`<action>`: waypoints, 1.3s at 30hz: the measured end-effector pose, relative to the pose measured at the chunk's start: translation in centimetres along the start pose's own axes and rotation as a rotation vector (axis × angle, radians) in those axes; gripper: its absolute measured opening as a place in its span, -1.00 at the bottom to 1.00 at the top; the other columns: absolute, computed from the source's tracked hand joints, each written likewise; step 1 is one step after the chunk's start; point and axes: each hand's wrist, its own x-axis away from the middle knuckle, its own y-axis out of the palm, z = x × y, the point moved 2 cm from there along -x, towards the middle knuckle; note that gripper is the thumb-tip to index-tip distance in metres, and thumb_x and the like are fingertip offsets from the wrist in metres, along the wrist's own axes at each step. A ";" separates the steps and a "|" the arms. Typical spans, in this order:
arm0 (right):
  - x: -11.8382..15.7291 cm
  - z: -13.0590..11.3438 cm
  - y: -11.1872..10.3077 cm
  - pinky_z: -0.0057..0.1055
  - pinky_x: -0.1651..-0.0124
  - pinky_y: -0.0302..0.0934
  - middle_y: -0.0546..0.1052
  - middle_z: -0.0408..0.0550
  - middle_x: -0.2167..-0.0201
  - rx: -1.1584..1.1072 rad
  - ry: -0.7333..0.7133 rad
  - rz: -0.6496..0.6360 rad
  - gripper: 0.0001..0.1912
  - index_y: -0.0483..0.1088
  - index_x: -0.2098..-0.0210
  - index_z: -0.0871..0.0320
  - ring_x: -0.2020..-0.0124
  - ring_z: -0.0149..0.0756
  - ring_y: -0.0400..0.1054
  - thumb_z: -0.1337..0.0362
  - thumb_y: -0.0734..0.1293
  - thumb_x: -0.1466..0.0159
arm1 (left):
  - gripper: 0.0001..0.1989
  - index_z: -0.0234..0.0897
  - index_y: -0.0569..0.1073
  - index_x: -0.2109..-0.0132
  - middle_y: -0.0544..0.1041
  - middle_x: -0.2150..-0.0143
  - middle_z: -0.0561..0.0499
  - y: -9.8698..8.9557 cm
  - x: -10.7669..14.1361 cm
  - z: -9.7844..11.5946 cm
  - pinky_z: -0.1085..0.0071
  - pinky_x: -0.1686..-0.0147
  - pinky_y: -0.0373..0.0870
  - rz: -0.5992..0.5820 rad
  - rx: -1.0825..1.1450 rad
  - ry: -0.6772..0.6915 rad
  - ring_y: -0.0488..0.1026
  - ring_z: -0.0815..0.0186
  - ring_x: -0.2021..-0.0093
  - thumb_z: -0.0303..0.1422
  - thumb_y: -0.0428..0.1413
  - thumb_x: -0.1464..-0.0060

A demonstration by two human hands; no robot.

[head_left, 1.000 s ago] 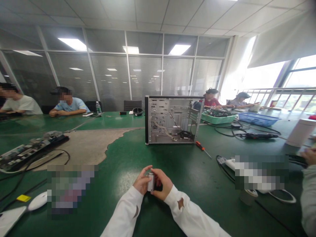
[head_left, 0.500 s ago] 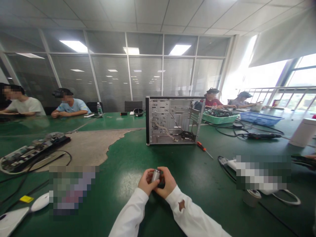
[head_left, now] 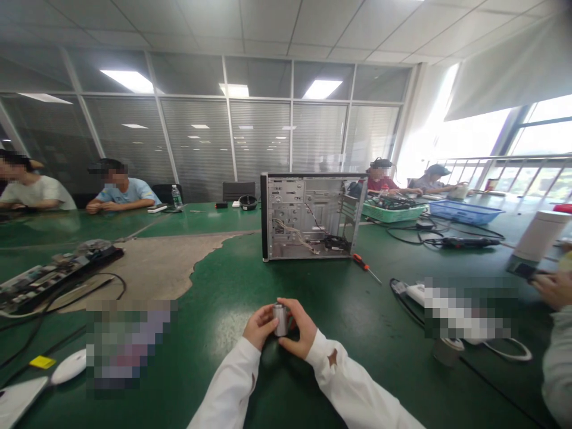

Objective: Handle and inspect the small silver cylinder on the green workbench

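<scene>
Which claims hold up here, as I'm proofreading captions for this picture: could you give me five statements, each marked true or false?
1. The left hand and right hand both hold the silver cylinder. True.
2. The open computer case stands on the green table. True.
3. The screwdriver lies inside the computer case. False: it lies outside, on the table, at the case's right in the picture.
4. The bottle stands upright. True.
5. The blue basket is left of the green basket. False: it is to the right.
</scene>
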 end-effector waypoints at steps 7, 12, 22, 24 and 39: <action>-0.1 1.2 0.3 -0.49 0.44 0.16 0.22 -0.07 0.17 -0.159 0.065 -0.015 -0.25 -0.04 0.01 0.07 0.38 -0.42 0.20 0.45 0.28 0.18 | -0.68 -0.39 0.41 0.26 0.51 0.39 -0.12 1.0 0.7 1.0 0.29 0.27 0.25 -0.154 0.158 -0.141 0.43 0.19 0.35 -0.48 0.18 0.30; -0.1 1.3 0.1 -0.51 0.44 0.16 0.23 -0.05 0.15 -0.198 0.100 -0.024 -0.26 -0.01 0.01 0.08 0.40 -0.44 0.20 0.45 0.30 0.18 | -0.74 -0.41 0.40 0.25 0.51 0.41 -0.14 1.7 1.3 1.7 0.35 0.37 0.27 -0.216 0.209 -0.201 0.44 0.20 0.37 -0.46 0.12 0.20; -0.3 1.1 0.3 -0.48 0.38 0.18 0.25 -0.05 0.18 -0.205 0.036 -0.008 -0.25 -0.01 0.06 0.07 0.17 -0.29 0.17 0.42 0.35 0.22 | -0.75 -0.41 0.36 0.20 0.48 0.36 -0.15 2.2 2.1 2.4 0.43 0.53 0.27 -0.319 0.285 -0.321 0.43 0.22 0.40 -0.40 -0.01 0.08; -0.3 1.1 0.3 -0.46 0.36 0.18 0.26 -0.06 0.20 -0.209 0.038 0.000 -0.25 -0.01 0.07 0.07 0.18 -0.29 0.18 0.41 0.36 0.23 | -0.74 -0.40 0.36 0.20 0.48 0.36 -0.15 2.0 1.9 2.2 0.44 0.55 0.27 -0.332 0.274 -0.327 0.43 0.23 0.42 -0.38 -0.02 0.07; -0.3 4.5 2.1 -0.34 0.34 0.19 0.35 -0.13 0.43 -0.556 0.338 0.081 -0.45 0.20 0.34 0.15 0.39 -0.33 0.28 0.12 0.42 0.29 | -0.69 -0.44 0.35 0.28 0.49 0.48 -0.09 1.8 1.9 1.2 0.39 0.36 0.30 0.012 0.194 -0.487 0.44 0.32 0.48 -0.25 0.03 0.10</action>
